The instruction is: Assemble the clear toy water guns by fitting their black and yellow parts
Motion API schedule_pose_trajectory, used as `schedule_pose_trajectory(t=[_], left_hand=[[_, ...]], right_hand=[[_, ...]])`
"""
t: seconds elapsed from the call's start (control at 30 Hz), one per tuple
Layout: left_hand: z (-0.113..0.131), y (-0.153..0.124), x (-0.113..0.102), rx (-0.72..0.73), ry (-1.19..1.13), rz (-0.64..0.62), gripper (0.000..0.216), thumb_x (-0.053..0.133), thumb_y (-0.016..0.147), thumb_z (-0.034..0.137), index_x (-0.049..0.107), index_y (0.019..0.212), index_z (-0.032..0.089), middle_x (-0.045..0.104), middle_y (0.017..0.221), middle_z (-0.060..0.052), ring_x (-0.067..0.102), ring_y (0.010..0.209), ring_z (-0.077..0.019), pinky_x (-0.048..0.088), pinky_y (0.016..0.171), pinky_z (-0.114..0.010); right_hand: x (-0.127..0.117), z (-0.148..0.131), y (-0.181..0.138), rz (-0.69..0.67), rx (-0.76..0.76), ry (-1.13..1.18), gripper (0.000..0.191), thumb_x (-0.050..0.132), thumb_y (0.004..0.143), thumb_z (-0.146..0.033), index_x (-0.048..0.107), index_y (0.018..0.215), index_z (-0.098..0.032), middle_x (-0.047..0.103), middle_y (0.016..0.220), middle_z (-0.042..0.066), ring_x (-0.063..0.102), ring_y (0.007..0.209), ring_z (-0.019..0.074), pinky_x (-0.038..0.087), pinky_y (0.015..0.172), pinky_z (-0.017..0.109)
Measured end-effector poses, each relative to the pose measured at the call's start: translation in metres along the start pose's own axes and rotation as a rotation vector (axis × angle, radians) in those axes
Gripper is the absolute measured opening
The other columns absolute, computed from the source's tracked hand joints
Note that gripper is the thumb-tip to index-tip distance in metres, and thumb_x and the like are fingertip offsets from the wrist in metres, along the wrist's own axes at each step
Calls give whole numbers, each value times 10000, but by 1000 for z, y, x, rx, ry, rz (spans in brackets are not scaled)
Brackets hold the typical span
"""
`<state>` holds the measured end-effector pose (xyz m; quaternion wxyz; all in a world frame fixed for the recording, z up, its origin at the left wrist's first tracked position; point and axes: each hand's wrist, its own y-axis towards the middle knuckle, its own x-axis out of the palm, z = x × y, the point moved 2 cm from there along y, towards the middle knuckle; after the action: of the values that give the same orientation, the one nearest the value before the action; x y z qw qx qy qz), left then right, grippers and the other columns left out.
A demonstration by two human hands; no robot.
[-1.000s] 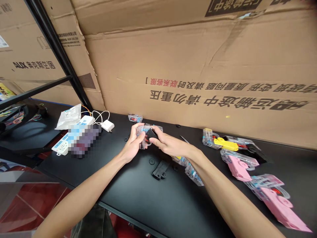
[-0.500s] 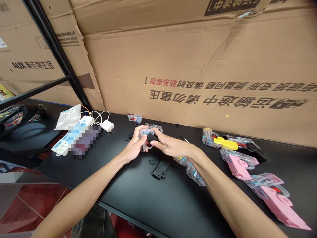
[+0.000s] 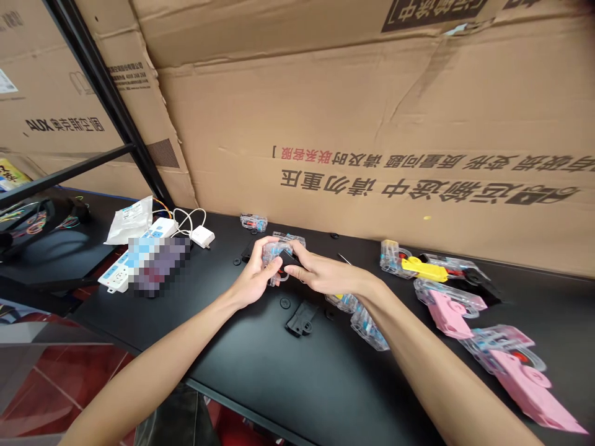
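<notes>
My left hand (image 3: 253, 277) and my right hand (image 3: 320, 272) meet over the black table (image 3: 260, 365), both closed round a clear plastic toy part (image 3: 273, 255) with a black piece (image 3: 287, 260) set into it. The left fingers wrap its left side and the thumb lies across the front. The right thumb and fingers pinch the black piece. A loose black plastic piece (image 3: 301, 317) lies on the table just below the hands.
Clear toy parts (image 3: 367, 322) lie under my right wrist. More clear, yellow (image 3: 425, 267) and pink toy pieces (image 3: 523, 378) lie at the right. A white power strip (image 3: 134, 257), a charger (image 3: 202, 235) and a bag (image 3: 130, 217) lie at the left. Cardboard (image 3: 372, 124) walls the back.
The hands have turned the clear part slightly and drawn a little closer together; the left thumb has slid across its front. Nothing else on the table has moved.
</notes>
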<state>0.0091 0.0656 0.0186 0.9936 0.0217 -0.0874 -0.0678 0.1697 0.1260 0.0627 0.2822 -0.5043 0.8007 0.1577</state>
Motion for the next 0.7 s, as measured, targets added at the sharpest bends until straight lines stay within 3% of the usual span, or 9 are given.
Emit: schedule_pose_trajectory(t=[0.27,0.5,0.7], left_hand=[[1,1,1,40,-70,-3,557,718,847,483,376,1235,276,551,967,15,561,653,-77,468,614,-244],[1,0,1,81,-22,-3,539,696,862,495,382,1236,266,533,873,37,530,604,-71,457,596,-245],[7,3,-2,76,-46,20,512,695,866,461,414,1251,274,547,909,25,536,613,-75,454,590,-248]], right_hand=[[-5,-8,-3,-13,1,16,252,437,964,-352,386,1165,-209,709,909,87,680,836,229,562,738,327],[-4,-13,-4,-58,120,-18,221,420,968,-316,358,1138,-189,668,888,70,634,740,185,501,636,276],[-4,-7,0,-30,146,79,320,436,986,-400,356,1212,-188,625,913,49,573,685,152,487,592,269]])
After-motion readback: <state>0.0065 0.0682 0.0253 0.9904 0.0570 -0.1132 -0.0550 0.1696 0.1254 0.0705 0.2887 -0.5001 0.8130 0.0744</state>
